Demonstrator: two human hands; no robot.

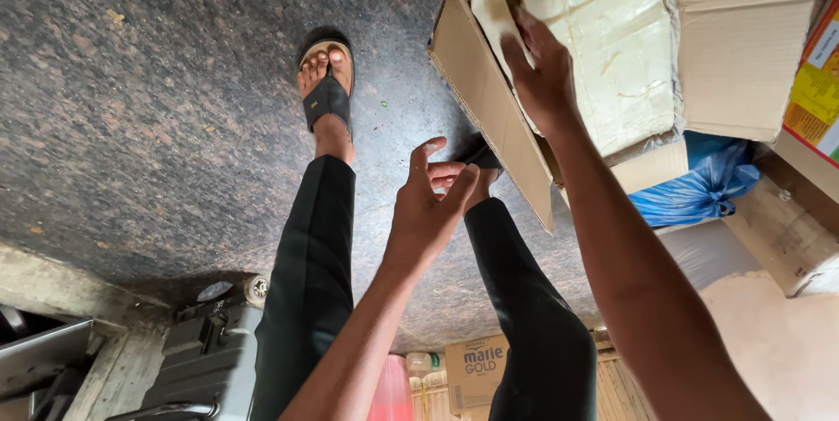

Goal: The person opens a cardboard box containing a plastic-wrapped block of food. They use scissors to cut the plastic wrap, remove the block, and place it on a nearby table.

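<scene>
My right hand (pixel 542 71) reaches into an open cardboard box (pixel 489 97), its fingers spread flat against a pale block wrapped in clear plastic (pixel 612 27). It rests on the block's near edge, beside the box's hanging flap. My left hand (pixel 428 207) hovers lower and to the left of the flap, fingers apart and curled a little, holding nothing. It is above my own dark-trousered legs.
My foot in a black sandal (pixel 326 89) stands on the dark speckled stone floor (pixel 157 106). A blue plastic bag (pixel 699 185) lies under the box. A dark case (pixel 205 360), a small carton (pixel 472 373) and a colourful package (pixel 817 89) sit around the edges.
</scene>
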